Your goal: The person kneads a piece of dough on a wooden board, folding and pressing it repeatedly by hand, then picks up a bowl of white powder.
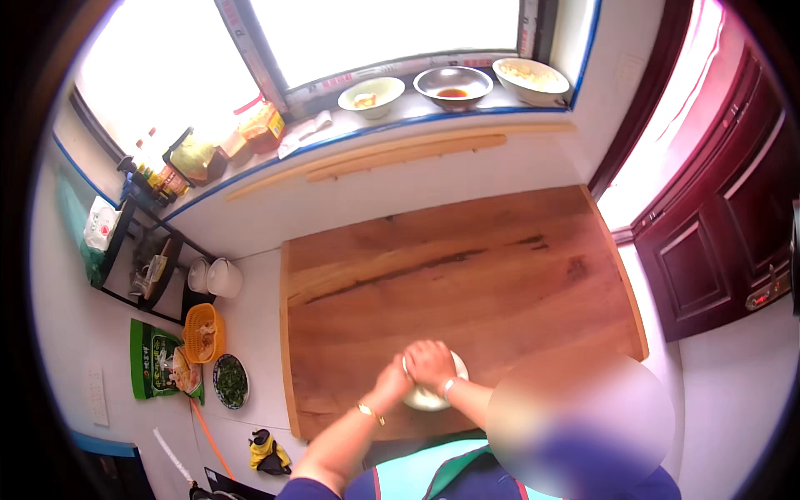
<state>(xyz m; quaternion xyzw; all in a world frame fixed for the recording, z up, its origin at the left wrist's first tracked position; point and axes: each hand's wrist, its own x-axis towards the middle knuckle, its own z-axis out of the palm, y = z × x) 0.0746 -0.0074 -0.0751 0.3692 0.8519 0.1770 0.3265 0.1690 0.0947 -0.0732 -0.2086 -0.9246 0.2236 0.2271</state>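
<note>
A pale, round lump that looks like dough (427, 401) lies near the front edge of the wooden board (467, 292). My right hand (432, 365) presses on its top, fingers together and curled over. Against the lump's left side is my left hand (392, 383), touching the right hand, with its fingers closed and partly hidden. Bracelets sit on both wrists.
To the left are a plate of chopped greens (231, 382), an orange basket (204, 332), a green packet (156, 358) and a black rack (150, 271). Bowls, including a steel one (454, 77), line the windowsill. A dark red door (717, 225) stands right.
</note>
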